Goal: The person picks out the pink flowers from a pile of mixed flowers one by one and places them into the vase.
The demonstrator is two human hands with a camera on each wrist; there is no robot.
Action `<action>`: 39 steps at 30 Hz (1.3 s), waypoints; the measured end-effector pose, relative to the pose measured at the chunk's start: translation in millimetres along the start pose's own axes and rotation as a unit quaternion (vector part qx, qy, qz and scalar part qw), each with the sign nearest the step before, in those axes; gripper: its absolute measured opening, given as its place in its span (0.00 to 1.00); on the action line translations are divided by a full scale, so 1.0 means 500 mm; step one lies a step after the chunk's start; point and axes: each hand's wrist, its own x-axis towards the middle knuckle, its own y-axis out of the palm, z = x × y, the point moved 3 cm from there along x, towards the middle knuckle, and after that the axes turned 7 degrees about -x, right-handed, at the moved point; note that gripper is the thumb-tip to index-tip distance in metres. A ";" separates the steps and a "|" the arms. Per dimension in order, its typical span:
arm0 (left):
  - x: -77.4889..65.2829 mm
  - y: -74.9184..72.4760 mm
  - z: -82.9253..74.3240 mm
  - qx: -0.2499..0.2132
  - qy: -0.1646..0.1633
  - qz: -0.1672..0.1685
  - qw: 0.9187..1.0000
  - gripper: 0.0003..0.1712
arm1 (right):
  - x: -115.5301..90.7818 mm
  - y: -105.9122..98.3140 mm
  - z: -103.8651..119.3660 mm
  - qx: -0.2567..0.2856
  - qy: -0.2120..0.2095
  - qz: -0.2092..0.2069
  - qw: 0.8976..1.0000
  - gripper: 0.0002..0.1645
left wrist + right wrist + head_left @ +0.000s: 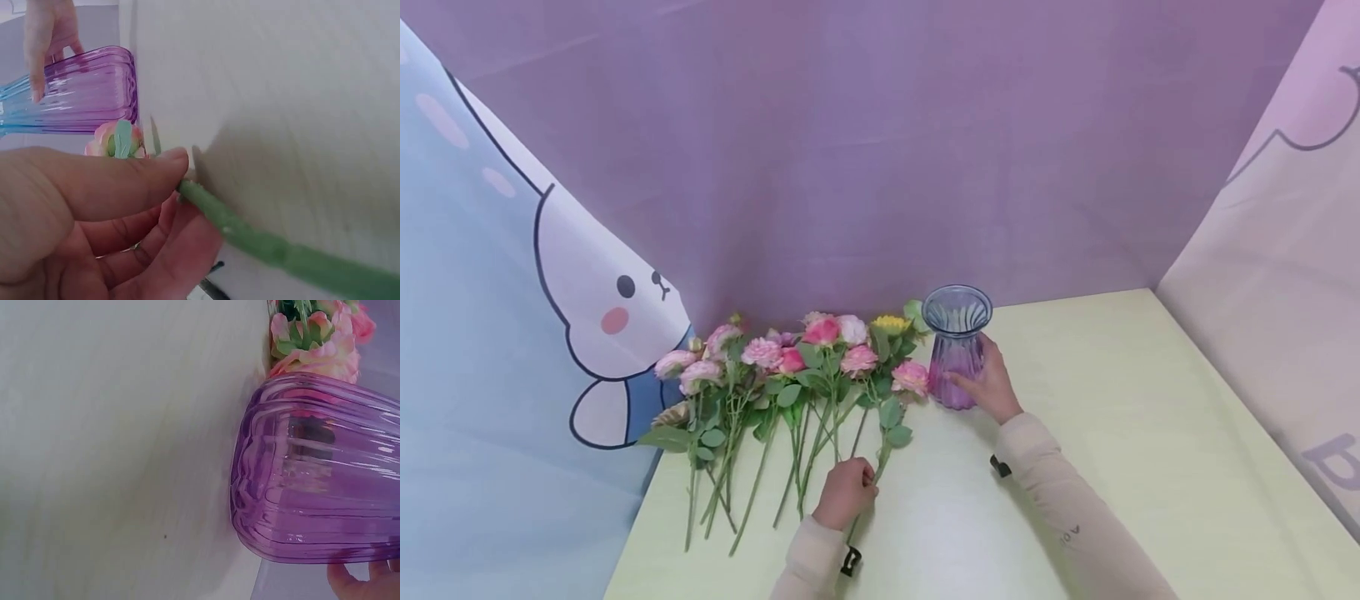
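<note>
My left hand (847, 493) pinches the green stem (247, 237) of an artificial flower between thumb and fingertips. That stem runs up past green leaves (892, 423) to a pink bloom (912, 378) beside the vase. A ribbed glass vase (955, 363), blue at its flared rim and purple toward the base, stands upright at the back of the table. Around its right side my right hand (997, 385) grips it, thumb across the front. In the right wrist view, fingertips (362, 585) show along the edge of the purple glass.
Several more artificial flowers (765, 353) lie side by side on the pale table (1112, 467), left of the vase, stems toward me. Among them is a yellow one (892, 324). A purple cloth (880, 150) hangs behind, with printed cloths (475, 333) at both sides.
</note>
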 end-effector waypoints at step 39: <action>-0.003 -0.037 -0.081 -0.097 0.054 -0.060 0.992 0.11 | 0.010 -0.004 -0.001 0.009 -0.001 0.038 0.999 0.56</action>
